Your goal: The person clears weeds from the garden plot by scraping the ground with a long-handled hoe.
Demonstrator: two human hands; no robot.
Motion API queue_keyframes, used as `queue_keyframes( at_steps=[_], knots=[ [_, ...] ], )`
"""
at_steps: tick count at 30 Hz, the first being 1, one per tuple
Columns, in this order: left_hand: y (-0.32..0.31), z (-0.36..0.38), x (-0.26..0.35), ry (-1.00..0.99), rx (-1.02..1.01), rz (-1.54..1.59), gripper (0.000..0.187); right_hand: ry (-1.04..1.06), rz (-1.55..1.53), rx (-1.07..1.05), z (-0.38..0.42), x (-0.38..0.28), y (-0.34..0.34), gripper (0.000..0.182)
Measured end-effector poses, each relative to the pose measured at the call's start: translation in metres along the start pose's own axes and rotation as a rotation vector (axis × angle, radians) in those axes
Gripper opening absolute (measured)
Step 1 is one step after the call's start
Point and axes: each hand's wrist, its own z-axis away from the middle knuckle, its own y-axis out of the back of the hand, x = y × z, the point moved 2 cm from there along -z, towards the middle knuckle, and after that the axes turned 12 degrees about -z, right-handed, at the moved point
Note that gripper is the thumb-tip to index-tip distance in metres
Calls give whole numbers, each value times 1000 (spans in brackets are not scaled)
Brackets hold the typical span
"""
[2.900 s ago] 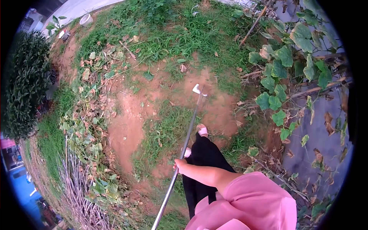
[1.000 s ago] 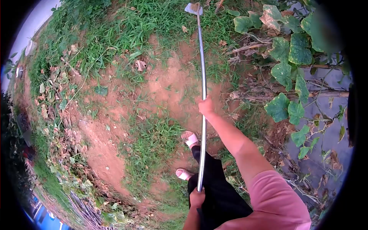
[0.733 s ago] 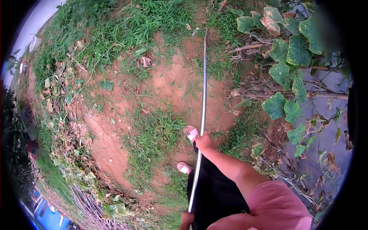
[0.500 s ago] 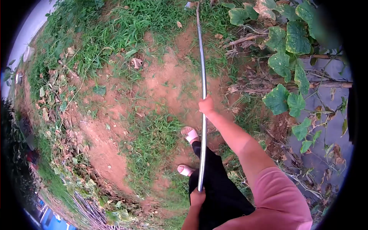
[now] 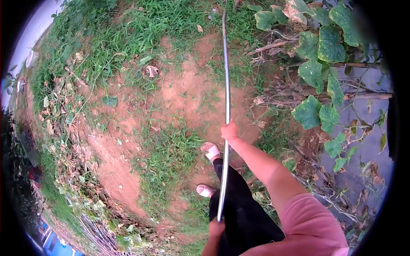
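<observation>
A long-handled hoe (image 5: 226,77) with a shiny metal shaft runs from the grass at the top of the view down to my legs. Its small pale head (image 5: 212,14) is partly lost in the grass and hard to make out. My right hand (image 5: 230,130) is closed around the middle of the shaft, arm stretched forward. Down by my thigh, my left hand (image 5: 216,228) grips the shaft's near end, its fingers partly hidden. My feet in pale pink sandals (image 5: 205,190) stand on grass and soil just left of the shaft.
Reddish bare soil (image 5: 188,91) with patches of green grass (image 5: 166,158) spreads ahead and to the left. Large-leaved vines (image 5: 307,112) on sticks border the right side, with grey sheeting behind. Dry stalks (image 5: 98,232) lie in a heap at the lower left.
Both hands and the hoe have moved down the view, back toward my body. The hoe's far end has come slightly closer. My feet have stayed put.
</observation>
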Motion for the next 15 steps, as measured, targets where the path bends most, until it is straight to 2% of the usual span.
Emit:
queue_keyframes(
  at_steps=[1, 3, 4, 5, 6, 8, 10, 11, 12, 15],
  knots=[
    [9, -19, 30, -30, 29, 15, 32, 71, 28, 27, -33, -11, 1, 26],
    [-11, -61, 40, -118, -88, 121, 31, 122, 84, 76, -55, 9, -2, 26],
    [-28, -70, 26, -79, -85, 52, 30, 122, 119, 90, -54, 26, -6, 26],
    [-45, -71, -1, -154, -63, 82, 31, 120, 169, 107, -49, 42, -1, 26],
    [-38, -61, -9, -85, -97, 90, 31, 185, 296, 138, -15, 33, 2, 25],
    [-8, -26, -9, 32, -138, 2, 32, 107, 316, 135, 25, 48, 3, 24],
    [-17, -14, -31, -105, -25, -27, 32, 128, 191, 114, 14, 41, -8, 22],
    [-4, -8, -27, -165, 27, -56, 31, 61, 87, 76, 21, 24, -4, 21],
    [-2, -3, -22, -131, 28, -34, 31, -9, -15, 46, 25, 11, -2, 20],
    [11, -27, 13, -59, 2, -6, 31, 18, -79, 24, -19, -7, 1, 20]
  ],
)
